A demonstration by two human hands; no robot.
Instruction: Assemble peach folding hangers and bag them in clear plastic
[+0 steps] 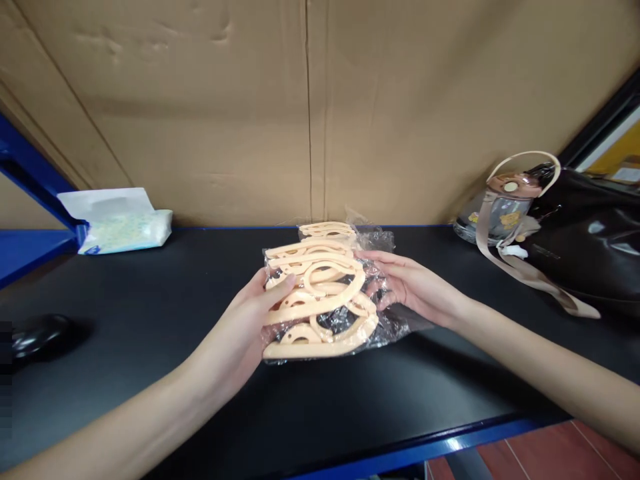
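Note:
Peach-coloured folding hangers (pixel 325 307) in a clear plastic bag are held above the black tabletop, in the middle of the head view. My left hand (pixel 257 303) grips the left end of the bag, its thumb across the top and the other fingers out of sight beneath. At the right end, my right hand (pixel 407 283) is closed on the loose, crinkled plastic. Behind the held bag, more bagged peach hangers (pixel 327 230) lie near the back of the table.
A pack of tissues (pixel 125 230) stands at the back left. A black mouse (pixel 43 333) sits at the left edge. To the right are a clear water bottle (pixel 500 207) with a beige strap and a black bag (pixel 590 233). Cardboard (pixel 225 113) forms the back wall.

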